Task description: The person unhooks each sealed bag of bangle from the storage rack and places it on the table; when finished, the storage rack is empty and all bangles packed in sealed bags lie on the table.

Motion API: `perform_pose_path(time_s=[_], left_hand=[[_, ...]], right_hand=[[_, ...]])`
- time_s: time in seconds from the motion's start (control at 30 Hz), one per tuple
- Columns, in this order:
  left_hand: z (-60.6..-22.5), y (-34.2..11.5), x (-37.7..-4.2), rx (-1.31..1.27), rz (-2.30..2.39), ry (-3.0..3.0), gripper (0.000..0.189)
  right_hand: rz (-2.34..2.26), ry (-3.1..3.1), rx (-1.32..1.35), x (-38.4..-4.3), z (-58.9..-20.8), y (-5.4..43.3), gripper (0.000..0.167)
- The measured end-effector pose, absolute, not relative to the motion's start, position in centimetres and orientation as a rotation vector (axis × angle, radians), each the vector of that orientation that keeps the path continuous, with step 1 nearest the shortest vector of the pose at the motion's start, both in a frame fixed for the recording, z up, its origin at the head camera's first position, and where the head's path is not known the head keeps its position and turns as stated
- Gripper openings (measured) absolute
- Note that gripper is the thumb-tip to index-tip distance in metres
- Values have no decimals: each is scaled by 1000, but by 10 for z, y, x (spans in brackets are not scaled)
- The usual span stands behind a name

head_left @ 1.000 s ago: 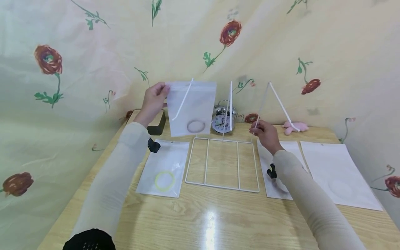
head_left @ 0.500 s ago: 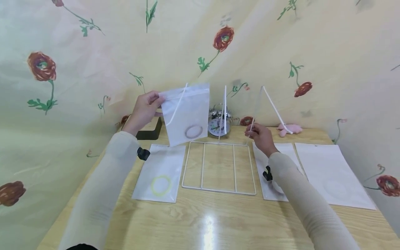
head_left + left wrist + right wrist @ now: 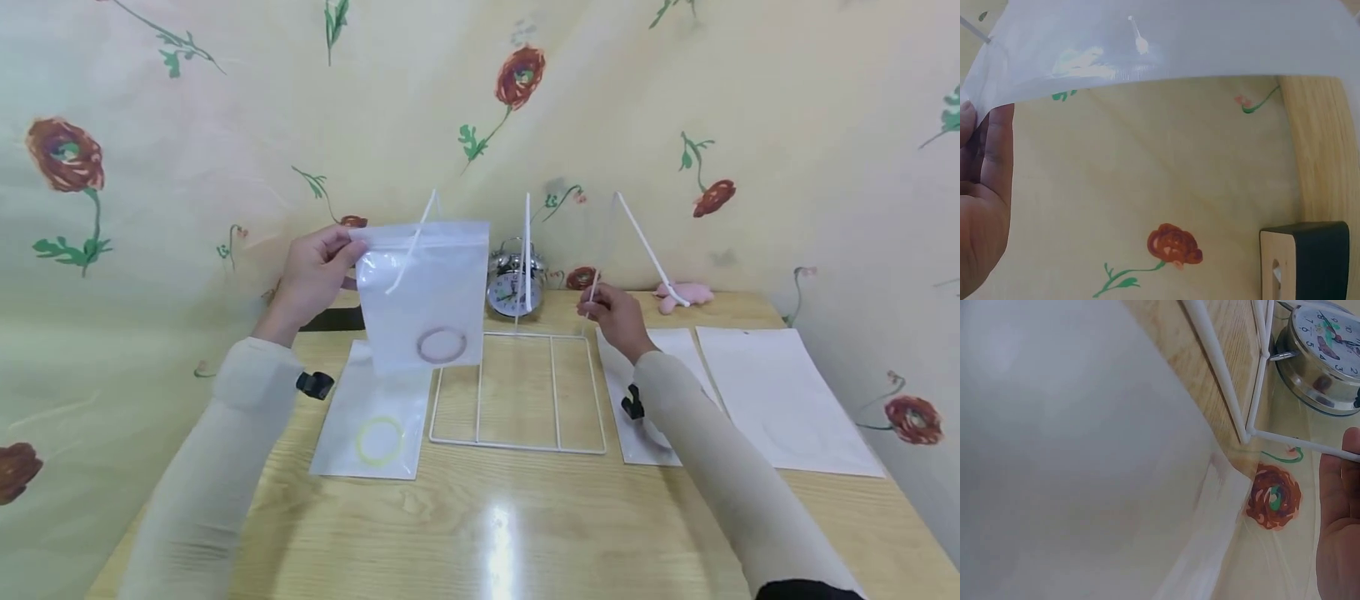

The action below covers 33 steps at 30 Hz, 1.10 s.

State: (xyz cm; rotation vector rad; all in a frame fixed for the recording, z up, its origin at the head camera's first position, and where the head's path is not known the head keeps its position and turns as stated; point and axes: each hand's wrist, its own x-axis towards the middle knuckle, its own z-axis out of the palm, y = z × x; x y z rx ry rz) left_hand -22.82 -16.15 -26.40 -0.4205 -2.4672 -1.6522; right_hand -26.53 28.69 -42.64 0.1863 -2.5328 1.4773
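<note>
My left hand [image 3: 311, 271] pinches the upper left corner of a white zip bag [image 3: 420, 292], which hangs upright with a pinkish-grey ring [image 3: 442, 345] showing low on it. A slanted left arm [image 3: 411, 243] of the white wire rack [image 3: 517, 448] crosses in front of the bag's upper part; whether it passes through the bag I cannot tell. Thumb and fingers of my right hand [image 3: 617, 318] pinch the rack's thin right upright [image 3: 592, 292]. In the left wrist view the bag [image 3: 1166, 56] spans the top; the right wrist view shows the rod [image 3: 1300, 444] at my fingers.
Flat on the wooden table lie a bag with a yellow ring [image 3: 367, 392] at left and two white bags [image 3: 780, 392] at right. An alarm clock [image 3: 514, 292], a pink plush toy [image 3: 686, 293] and a dark-sided box [image 3: 1322, 259] stand near the wall.
My left hand has brought the bag lower and closer to me, and the bag now overlaps the yellow-ring bag. My right hand keeps its hold on the rack. The head view has shifted slightly.
</note>
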Motion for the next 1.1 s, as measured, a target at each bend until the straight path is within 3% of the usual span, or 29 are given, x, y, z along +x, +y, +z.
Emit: perform_pose_path(time_s=[1.1], left_hand=[[-266, -191, -178, -667, -1637, -2333, 15]], right_hand=[[1450, -2540, 196, -269, -429, 287, 9]])
